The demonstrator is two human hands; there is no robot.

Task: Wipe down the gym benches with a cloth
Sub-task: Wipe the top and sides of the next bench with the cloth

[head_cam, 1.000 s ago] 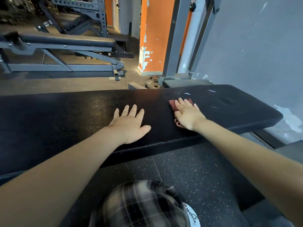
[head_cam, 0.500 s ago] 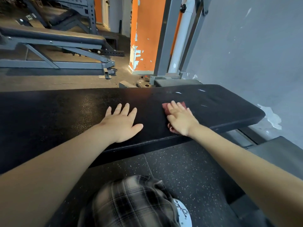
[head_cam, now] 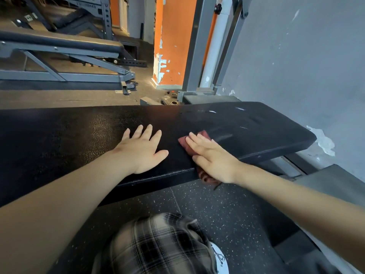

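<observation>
A long black padded bench (head_cam: 69, 135) runs across the view in front of me. My right hand (head_cam: 213, 157) lies flat with straight fingers on a dark red cloth (head_cam: 184, 142), pressing it onto the pad near the front edge; part of the cloth hangs over that edge below my wrist. My left hand (head_cam: 142, 150) rests flat on the pad with fingers spread, a short way left of the cloth. Wet streaks shine on the pad to the right of the cloth.
A second bench (head_cam: 59, 43) on a grey steel frame stands behind on the left. An orange pillar (head_cam: 169, 40) and grey rack uprights (head_cam: 199, 42) rise behind the bench, with weight plates (head_cam: 171, 100) at their foot. A grey wall (head_cam: 296, 56) closes the right side. Speckled rubber floor lies below.
My right hand has slid the cloth leftward and toward the front edge, so cloth now hangs over it. My left hand stays flat on the pad.
</observation>
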